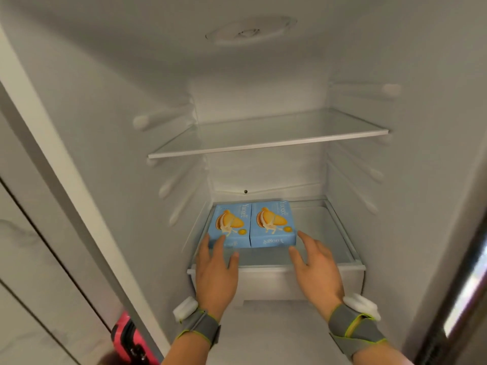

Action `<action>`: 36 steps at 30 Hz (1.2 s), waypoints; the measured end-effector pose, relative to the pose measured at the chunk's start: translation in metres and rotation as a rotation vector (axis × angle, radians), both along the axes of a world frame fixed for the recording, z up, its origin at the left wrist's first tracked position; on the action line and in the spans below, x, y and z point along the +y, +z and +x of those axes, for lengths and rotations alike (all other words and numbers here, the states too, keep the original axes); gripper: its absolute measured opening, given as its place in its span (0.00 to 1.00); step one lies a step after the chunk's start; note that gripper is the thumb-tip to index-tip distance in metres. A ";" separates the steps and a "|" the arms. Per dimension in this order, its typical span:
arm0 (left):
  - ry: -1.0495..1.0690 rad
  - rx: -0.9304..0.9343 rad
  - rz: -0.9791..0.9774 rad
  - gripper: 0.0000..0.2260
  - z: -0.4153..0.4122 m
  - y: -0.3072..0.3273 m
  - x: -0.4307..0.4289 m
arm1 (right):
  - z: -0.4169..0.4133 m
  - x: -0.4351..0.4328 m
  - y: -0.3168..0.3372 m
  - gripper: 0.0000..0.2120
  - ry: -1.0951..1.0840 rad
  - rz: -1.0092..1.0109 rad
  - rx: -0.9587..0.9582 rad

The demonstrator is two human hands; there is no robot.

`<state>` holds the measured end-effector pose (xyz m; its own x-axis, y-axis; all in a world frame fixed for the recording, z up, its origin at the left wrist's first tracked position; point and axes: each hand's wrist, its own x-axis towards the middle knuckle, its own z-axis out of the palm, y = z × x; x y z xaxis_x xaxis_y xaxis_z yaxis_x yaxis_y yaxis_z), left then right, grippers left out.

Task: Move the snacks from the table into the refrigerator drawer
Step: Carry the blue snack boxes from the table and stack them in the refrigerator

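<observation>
**Seating two snack boxes in fridge drawer**

Placing step, judged near its end: left box (230, 225) and right box (272, 223), both blue w/ a sandwich-biscuit picture, lying flat and side by side, touching, at approx 10 o'clock inside the drawer (276, 268).

Left hand (214, 270) spread, fingers straight, tips against front face of left box. Gripping nothing. Right hand (316, 270) likewise spread and relaxed, index tip at right box's 4 o'clock corner. Touching or just beside: cannot tell.

Next, prob.: a light nudge toward 12 o'clock to square both up, then pulling back over the drawer rim w/o dragging them. Going back to the desk (not in view) only if more snacks left there. Further boxes likely to fit on the 3 o'clock side.

Around: white fridge interior, glass shelf (263, 143) above at 12 o'clock. Grey wrist straps (200, 327) w/ lime edging. Red suitcase (126, 338) at 7 o'clock, outside the fridge.
</observation>
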<state>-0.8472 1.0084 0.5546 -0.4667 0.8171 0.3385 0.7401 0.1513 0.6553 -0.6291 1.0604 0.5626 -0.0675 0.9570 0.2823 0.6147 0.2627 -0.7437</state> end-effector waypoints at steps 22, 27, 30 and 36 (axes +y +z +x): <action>-0.179 -0.068 0.046 0.20 0.023 0.014 -0.138 | 0.004 -0.144 0.012 0.24 -0.003 0.053 -0.013; -0.245 -0.111 0.051 0.19 -0.004 -0.007 -0.198 | -0.028 -0.207 -0.001 0.23 -0.039 0.006 -0.050; -0.266 -0.131 0.011 0.19 -0.018 -0.032 -0.233 | -0.043 -0.251 -0.019 0.23 -0.065 -0.057 -0.090; -0.362 -0.201 -0.108 0.19 -0.015 -0.071 -0.284 | -0.037 -0.328 -0.046 0.24 -0.134 -0.203 -0.219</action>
<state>-0.8619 0.7243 0.4838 -0.1907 0.9662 0.1733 0.6174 -0.0192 0.7864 -0.6664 0.7328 0.5170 0.0248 0.9967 0.0770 0.7848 0.0283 -0.6191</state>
